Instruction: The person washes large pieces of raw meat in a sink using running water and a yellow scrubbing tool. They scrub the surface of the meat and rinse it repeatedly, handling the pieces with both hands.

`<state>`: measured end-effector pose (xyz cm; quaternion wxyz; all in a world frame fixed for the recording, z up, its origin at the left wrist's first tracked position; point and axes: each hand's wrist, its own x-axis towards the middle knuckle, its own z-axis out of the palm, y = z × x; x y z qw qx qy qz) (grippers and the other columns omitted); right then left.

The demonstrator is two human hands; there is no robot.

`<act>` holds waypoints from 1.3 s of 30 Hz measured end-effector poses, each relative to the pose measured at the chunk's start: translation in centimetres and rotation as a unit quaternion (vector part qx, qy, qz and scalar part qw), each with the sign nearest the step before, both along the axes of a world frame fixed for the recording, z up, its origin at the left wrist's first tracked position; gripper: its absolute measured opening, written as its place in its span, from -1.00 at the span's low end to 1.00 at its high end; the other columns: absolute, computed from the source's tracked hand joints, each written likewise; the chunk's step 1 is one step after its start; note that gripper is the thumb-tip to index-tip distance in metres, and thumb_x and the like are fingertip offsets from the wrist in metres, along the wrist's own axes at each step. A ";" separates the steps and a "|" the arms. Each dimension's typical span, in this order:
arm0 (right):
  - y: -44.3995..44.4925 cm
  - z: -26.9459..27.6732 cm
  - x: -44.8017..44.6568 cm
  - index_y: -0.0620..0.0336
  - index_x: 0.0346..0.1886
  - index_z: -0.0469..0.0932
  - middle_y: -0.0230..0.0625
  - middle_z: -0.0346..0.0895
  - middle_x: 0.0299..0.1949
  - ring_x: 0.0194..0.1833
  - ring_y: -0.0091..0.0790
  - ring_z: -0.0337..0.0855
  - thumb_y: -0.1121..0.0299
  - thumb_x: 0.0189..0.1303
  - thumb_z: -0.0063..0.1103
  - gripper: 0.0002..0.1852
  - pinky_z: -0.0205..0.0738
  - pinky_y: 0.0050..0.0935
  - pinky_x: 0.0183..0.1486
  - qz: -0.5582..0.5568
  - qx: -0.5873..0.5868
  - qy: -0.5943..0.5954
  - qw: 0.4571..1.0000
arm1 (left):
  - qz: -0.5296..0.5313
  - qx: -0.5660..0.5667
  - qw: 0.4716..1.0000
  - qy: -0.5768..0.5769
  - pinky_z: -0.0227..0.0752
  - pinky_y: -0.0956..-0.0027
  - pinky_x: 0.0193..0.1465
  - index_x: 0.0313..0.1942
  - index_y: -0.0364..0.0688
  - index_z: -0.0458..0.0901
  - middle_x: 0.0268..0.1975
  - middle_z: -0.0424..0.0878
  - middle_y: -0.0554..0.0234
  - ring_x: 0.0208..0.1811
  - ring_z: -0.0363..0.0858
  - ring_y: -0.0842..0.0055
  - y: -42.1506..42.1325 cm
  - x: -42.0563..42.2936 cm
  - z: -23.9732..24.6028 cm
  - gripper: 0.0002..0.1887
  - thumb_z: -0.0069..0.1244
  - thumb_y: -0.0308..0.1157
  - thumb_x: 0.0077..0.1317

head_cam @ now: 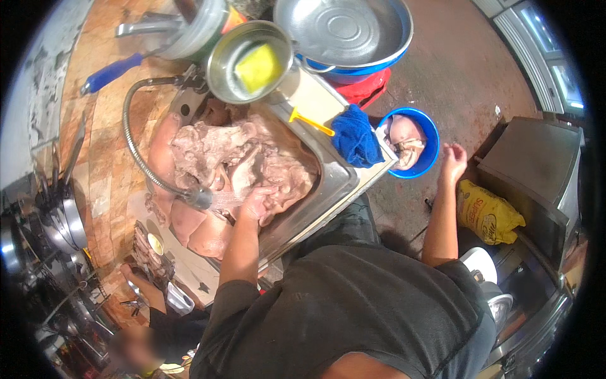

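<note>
My left hand [259,203] is at the front edge of a heap of pale meat pieces [236,151] in a metal sink [326,182], touching the meat; whether its fingers grip a piece is unclear. Water runs from the head [200,196] of a flexible metal faucet [127,123] onto the meat beside this hand. My right hand [455,158] is raised off to the right, loosely curled and holding nothing. Near it stands a blue bucket [433,156] with more pale meat [406,137] inside. Skin-on meat pieces [208,234] lie along the sink's left side.
A blue cloth [357,137] and yellow razor [310,121] lie on the sink's right ledge. Behind are a metal bowl [213,61] with a yellow sponge [259,67] and a large metal basin [345,28]. A co-worker's hand [137,279] holds a blade at lower left. A yellow bag [487,213] lies right.
</note>
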<state>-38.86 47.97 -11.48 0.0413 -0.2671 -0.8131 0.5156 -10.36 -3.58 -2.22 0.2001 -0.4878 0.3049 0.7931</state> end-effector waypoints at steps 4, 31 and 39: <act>-5.4 12.6 -1.5 0.30 0.11 0.58 -0.34 0.69 -0.17 -0.13 -0.46 0.68 0.51 0.30 0.33 -0.68 0.60 -0.42 -0.01 0.142 -0.049 0.196 0.969 | 0.070 -0.059 0.996 0.013 0.72 0.19 -0.05 0.34 -0.35 0.41 0.06 0.72 0.00 -0.08 0.79 0.25 1.0 -1.3 1.3 -0.37 0.14 -0.59 0.24; -38.1 14.5 18.1 0.29 0.34 0.38 -0.13 0.64 0.08 0.07 -0.17 0.71 0.59 0.04 0.31 -0.31 0.64 -0.16 0.14 0.419 -0.480 -0.209 0.742 | -0.003 -0.684 0.718 0.129 0.58 0.03 0.05 0.09 -0.24 0.66 -0.15 0.79 -0.14 -0.08 0.74 -0.09 1.0 2.9 7.2 -0.29 0.40 0.12 0.12; -37.4 15.3 18.5 0.30 0.34 0.38 -0.13 0.62 0.11 0.10 -0.18 0.68 0.66 0.02 0.32 -0.29 0.62 -0.20 0.17 0.466 -0.446 -0.209 0.735 | -0.015 -0.705 0.708 0.015 0.56 -0.05 0.00 -0.11 -0.30 0.70 -0.16 0.74 -0.30 -0.05 0.71 -0.17 0.9 2.3 3.8 -0.77 0.09 -0.34 0.34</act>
